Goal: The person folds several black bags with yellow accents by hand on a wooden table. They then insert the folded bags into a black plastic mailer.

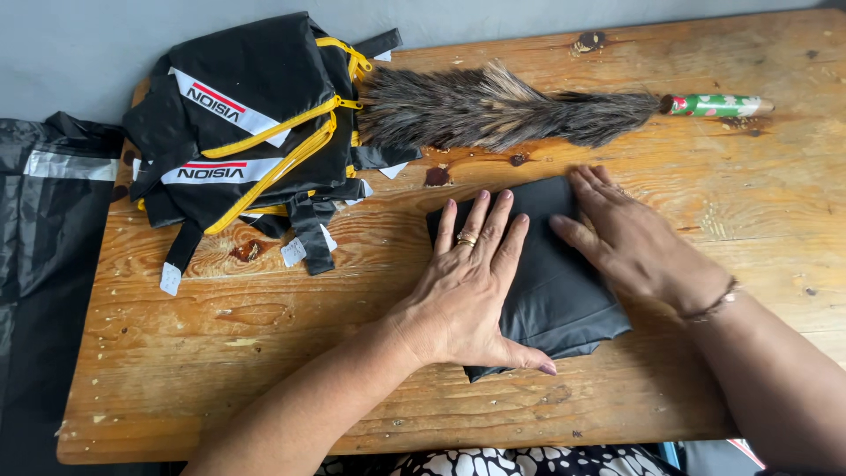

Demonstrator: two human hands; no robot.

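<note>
A folded piece of dark grey fabric (557,291) lies flat on the wooden table (264,353), near the front edge. My left hand (467,282) rests palm down on its left half, fingers spread, a ring on one finger. My right hand (630,242) presses flat on the fabric's upper right corner, with a thin bracelet at the wrist. Both hands lie on top of the fabric without gripping it.
A pile of black bags with yellow zippers and white labelled strips (251,132) sits at the table's back left. A grey-brown feather duster (502,110) with a green and red handle (718,106) lies along the back. Black fabric (44,247) hangs off the left side.
</note>
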